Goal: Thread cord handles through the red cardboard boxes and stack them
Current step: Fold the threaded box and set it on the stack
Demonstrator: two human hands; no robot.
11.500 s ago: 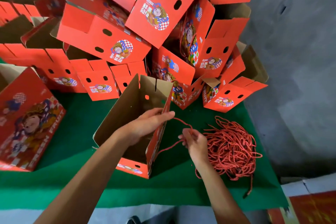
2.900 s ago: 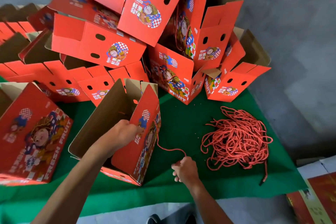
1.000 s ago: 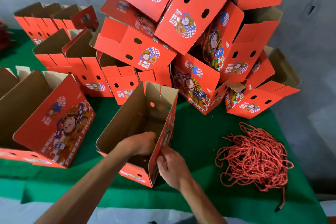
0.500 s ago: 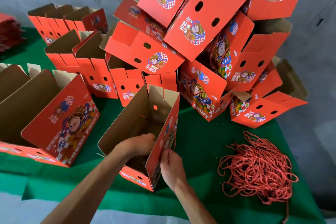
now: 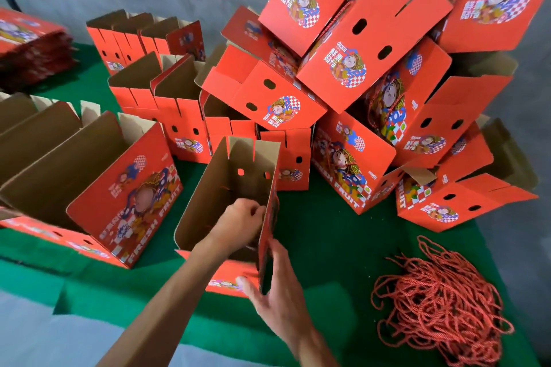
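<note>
Green cloth [image 5: 322, 235] covers the table, and at twelve to two o'clock on it rises the largest thing in view: a tumbled heap of red boxes [image 5: 366, 62], some tilted, their oval handle holes showing. At nine o'clock more open boxes [image 5: 89, 176] stand in rows, brown insides up. At four o'clock, well apart from the hands, lies the loose pile of red cord [image 5: 441, 304].

Dead centre stands the box being worked [image 5: 226, 188], open end up, two punched holes showing in its far wall. The left hand [image 5: 241, 225] reaches down inside it, fingers curled against the inner face of the right-hand panel, seemingly pinching a cord end. The right hand [image 5: 277, 286] lies outside the same panel, fingers fairly straight and spread, thumb at the lower edge, steadying the cardboard and gripping nothing I can see.

To do this step well, I judge the outer hand should brace the panel flat while the inner one draws the cord fully through and seats its knot against the hole, with no slack left inside.

Hidden: the threaded cord itself, the hole under work, and the left fingertips, all masked by the panel edge. A thin reddish strand inside the box at eleven o'clock of the left hand is too faint to name.
</note>
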